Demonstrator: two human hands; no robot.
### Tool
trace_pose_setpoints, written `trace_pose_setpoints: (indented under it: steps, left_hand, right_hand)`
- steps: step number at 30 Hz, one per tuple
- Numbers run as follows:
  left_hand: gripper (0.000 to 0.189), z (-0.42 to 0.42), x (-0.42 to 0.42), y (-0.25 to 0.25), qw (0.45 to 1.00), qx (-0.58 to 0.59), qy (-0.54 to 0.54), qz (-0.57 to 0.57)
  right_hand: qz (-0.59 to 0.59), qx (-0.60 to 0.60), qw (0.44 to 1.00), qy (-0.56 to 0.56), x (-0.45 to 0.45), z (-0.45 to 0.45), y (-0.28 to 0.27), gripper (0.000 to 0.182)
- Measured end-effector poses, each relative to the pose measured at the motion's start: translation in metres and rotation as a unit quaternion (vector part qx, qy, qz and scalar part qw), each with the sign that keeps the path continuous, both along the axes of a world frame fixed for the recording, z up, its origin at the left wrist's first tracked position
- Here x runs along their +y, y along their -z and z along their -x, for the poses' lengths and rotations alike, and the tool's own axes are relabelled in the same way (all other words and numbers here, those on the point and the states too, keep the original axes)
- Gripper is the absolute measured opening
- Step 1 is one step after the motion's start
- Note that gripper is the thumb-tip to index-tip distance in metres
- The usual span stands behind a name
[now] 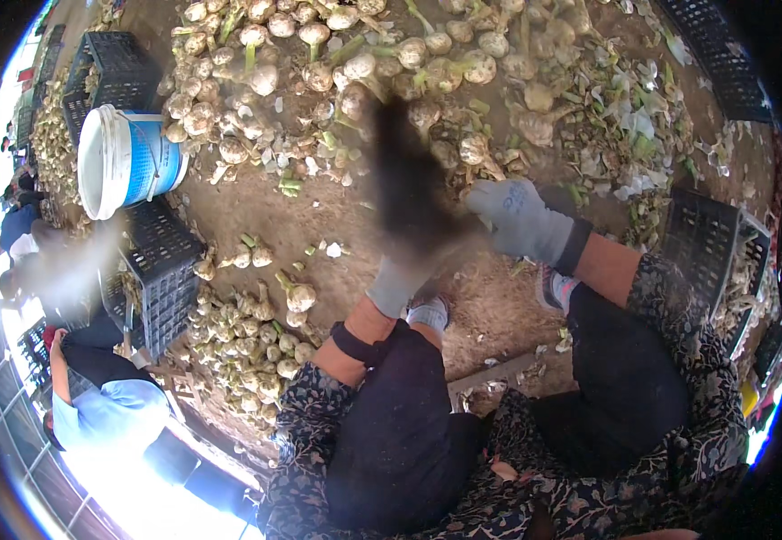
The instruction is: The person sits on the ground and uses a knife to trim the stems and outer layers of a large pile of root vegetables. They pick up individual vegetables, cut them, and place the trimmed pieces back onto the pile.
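My left hand (pixel 394 287), in a grey glove, reaches forward between my knees. A dark blurred smear in the middle of the view hides its fingers and whatever they may hold. Beside it on the right, my right hand (pixel 526 217) wears a matching grey glove with blue print and has its fingers curled. The smear covers the space between the two hands, so a held thing cannot be made out. Just beyond my right hand lies a garlic bulb (pixel 474 150) with its stem. A large spread of soil-stained garlic bulbs (pixel 317 74) covers the ground ahead.
Trimmed garlic (pixel 249 344) is heaped on my left. Black plastic crates (pixel 168 270) and a white-and-blue bucket (pixel 138 158) stand at the left. Peelings and leaves (pixel 634 128) litter the right, near another black crate (pixel 701 243). A person in a light blue shirt (pixel 111 415) sits at lower left.
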State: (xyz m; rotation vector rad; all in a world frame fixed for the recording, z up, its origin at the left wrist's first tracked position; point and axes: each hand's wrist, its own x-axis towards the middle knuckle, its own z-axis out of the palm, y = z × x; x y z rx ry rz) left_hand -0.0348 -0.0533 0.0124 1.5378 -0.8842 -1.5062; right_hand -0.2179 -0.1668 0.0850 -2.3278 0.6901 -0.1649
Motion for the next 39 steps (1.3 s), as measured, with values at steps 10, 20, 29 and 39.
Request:
trace_pose_setpoints:
  steps: [10, 20, 29, 39]
  left_hand:
    - [0.058, 0.011, -0.049, -0.155, 0.976, -0.169, 0.046, 0.128]
    - [0.065, -0.001, -0.039, -0.114, 0.996, -0.087, 0.003, 0.014]
    - [0.075, 0.000, -0.046, -0.133, 0.971, -0.210, 0.114, 0.010]
    - [0.045, 0.005, -0.059, -0.139, 0.949, -0.240, 0.145, 0.144]
  right_hand:
    - [0.146, 0.032, 0.949, 0.277, -0.059, 0.088, 0.047, 0.018]
    - [0.031, -0.037, 0.999, 0.022, -0.021, 0.008, -0.052, 0.022]
    - [0.054, 0.013, 0.997, 0.050, -0.033, 0.015, -0.020, 0.020]
    - [-0.047, -0.075, 0.972, 0.218, -0.038, 0.028, -0.001, 0.015]
